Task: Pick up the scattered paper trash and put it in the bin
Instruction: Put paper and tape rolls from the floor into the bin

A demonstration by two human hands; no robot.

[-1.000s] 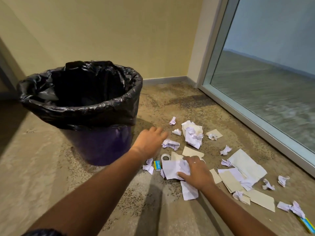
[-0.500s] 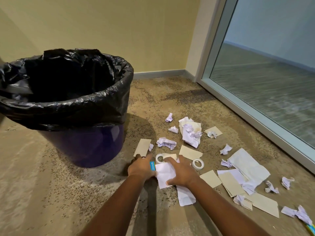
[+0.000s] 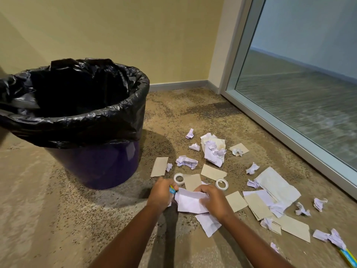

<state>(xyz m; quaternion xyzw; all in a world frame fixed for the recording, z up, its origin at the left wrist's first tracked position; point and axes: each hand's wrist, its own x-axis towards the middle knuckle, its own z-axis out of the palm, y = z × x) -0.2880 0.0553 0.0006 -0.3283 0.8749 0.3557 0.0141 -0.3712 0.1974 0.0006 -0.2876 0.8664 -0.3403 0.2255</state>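
Warm dim light, soft shadows, wide-angle bowing

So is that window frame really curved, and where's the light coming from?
Head view: the wide-angle lens bows the window frame; the bin shadows the floor to its right, so light probably comes from the left; behind the glass looks smeared.

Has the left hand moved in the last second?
Yes. The left hand came back toward the person: from beyond the tape roll nearest the bin to its near side, beside the white sheet.

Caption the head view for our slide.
Left hand and right hand gather white paper beside the lined bin.
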